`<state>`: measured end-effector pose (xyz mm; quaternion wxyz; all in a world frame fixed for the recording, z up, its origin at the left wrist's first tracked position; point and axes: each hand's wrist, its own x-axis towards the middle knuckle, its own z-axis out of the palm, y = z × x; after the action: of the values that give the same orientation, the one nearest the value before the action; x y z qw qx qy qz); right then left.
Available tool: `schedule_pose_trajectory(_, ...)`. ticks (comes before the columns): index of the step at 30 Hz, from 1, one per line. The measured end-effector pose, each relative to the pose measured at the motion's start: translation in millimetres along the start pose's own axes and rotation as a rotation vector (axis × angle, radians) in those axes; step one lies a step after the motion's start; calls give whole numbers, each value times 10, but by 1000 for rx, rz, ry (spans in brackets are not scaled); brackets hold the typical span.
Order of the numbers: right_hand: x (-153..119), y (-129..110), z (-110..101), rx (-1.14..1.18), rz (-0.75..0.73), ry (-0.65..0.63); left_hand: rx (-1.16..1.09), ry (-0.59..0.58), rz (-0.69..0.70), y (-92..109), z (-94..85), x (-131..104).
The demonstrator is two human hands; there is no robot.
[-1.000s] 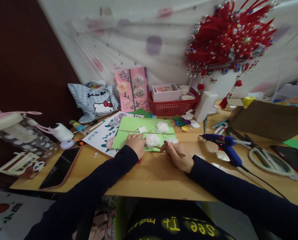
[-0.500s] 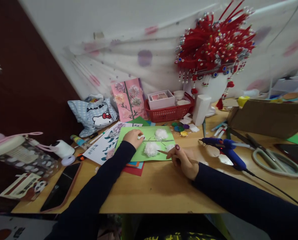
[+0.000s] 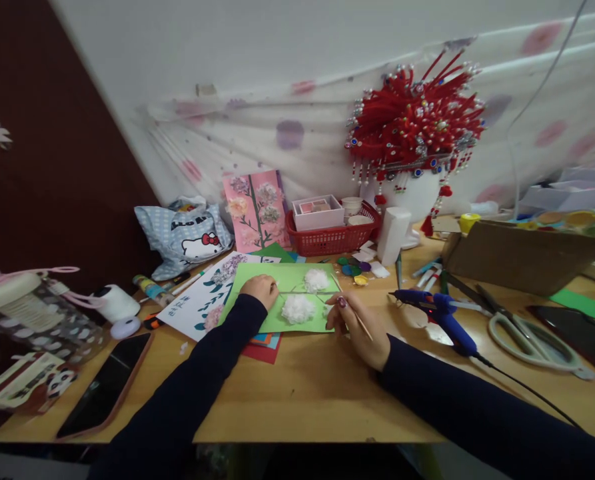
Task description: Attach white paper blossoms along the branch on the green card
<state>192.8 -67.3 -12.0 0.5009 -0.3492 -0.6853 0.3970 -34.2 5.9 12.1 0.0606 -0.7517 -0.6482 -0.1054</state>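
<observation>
A light green sheet lies on the table, bearing two fluffy white flowers, an upper one and a larger lower one, with thin drawn stems beside them. My left hand rests on the sheet's left part with its fingers curled together; whatever is between them is hidden. At the sheet's right edge my right hand is closed on a thin wooden pencil or brush, its tip pointing up toward the stems. Part of another white flower is covered by my right hand.
A blue glue gun with a cable and large scissors lie to the right. Behind are a red basket, a pink flower card and small paint dishes. A phone lies at the left.
The pencil or brush has swung from pointing left over the lower flower to pointing up near the stems. My right hand has turned with it. The camera view has shifted slightly.
</observation>
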Motion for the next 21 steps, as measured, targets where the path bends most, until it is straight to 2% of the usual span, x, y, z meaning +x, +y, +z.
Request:
schedule_pose_trajectory(5, -26, -34, -10, -46, -38, -60, -42, 20, -6, -15, -27, -32)
schedule_pose_trajectory(11, -26, -84, -49, -106, -97, -74, -52, -12, 76, 13, -20, -44)
schedule_pose_trajectory(15, -33, -91, -74, -155, -122, -98, -79, -7, 74, 10, 1, -46)
schedule_pose_trajectory(19, -11, -76, -78, -175, -57, -99, -186, 89, 32, -24, -3, -48)
schedule_pose_trajectory(21, 14, -90, -79, -206, -72, -51, -279, 167, 2, -27, -27, -49)
